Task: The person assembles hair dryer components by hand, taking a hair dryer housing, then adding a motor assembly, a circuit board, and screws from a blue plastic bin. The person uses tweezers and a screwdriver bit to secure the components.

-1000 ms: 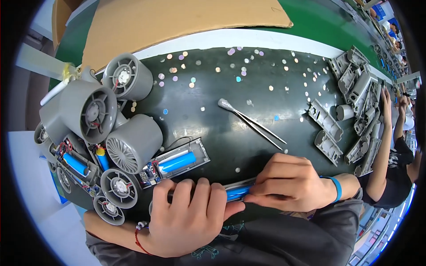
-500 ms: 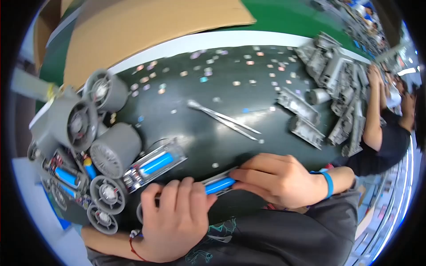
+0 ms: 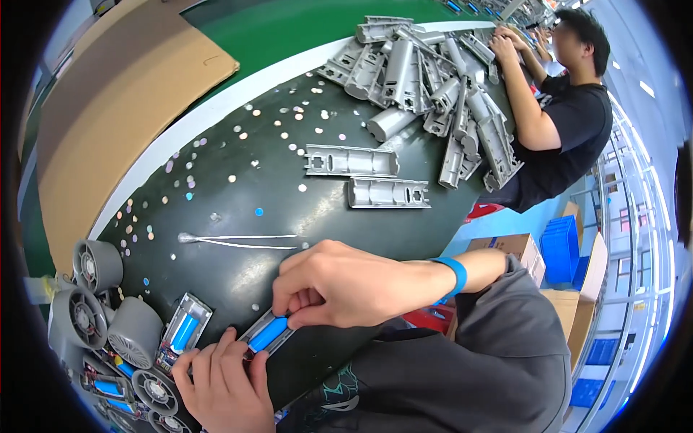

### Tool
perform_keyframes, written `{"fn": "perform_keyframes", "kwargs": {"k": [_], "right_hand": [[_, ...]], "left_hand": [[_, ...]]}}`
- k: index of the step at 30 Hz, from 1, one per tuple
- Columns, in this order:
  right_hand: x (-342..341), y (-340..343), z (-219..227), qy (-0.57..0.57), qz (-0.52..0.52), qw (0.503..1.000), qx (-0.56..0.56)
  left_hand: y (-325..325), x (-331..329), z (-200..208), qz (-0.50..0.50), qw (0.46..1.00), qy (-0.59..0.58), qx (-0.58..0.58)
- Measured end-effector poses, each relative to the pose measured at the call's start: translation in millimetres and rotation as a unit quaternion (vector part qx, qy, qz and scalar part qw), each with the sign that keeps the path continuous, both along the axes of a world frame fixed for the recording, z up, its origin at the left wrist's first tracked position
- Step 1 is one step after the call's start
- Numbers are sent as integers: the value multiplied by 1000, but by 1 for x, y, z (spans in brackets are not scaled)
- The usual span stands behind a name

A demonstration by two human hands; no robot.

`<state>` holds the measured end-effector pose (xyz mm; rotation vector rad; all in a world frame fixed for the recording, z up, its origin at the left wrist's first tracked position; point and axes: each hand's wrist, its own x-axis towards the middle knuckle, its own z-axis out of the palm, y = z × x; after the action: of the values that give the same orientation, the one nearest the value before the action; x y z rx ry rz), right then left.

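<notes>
A blue cylindrical battery (image 3: 269, 335) lies in a grey housing half (image 3: 254, 326) at the table's near edge. My left hand (image 3: 227, 382) is closed over the lower-left end of this housing, hiding that part. Curled in a pinch, my right hand (image 3: 343, 285) has thumb and fingertips at the battery's upper-right end; whether they grip the battery or the housing rim is hard to tell. Left of it lies a second housing half with a blue battery (image 3: 185, 332) and a circuit board. A pair of metal tweezers (image 3: 242, 240) rests beyond my hands.
Grey fan units (image 3: 137, 332) crowd the left. Two grey shell halves (image 3: 351, 160) lie mid-table, with a heap of shells (image 3: 426, 79) behind. Small round discs (image 3: 189, 196) are scattered about. Cardboard (image 3: 108, 108) covers the far left. A co-worker (image 3: 559, 119) sits at right, near a blue bin (image 3: 561, 249).
My view has swung to the right, so the table's things appear farther left and the co-worker shows more fully. Both hands stay at the housing with the battery.
</notes>
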<state>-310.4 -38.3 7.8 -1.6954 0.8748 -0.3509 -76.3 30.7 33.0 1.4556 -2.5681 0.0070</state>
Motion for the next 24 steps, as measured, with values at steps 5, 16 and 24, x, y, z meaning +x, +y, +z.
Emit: {"fn": "perform_keyframes", "kwargs": {"k": [5,16,24], "right_hand": [[9,18,-10,-23,-68,994,-80],[-209,77,-62,-218,-781,427,-401],[-219,-10,-93,74,-737,553,-382]], "left_hand": [[-5,6,3,13,996,53,76],[-1,-2,7,-1,998,-43,39],[-1,-14,-1,37,997,-63,8]]}}
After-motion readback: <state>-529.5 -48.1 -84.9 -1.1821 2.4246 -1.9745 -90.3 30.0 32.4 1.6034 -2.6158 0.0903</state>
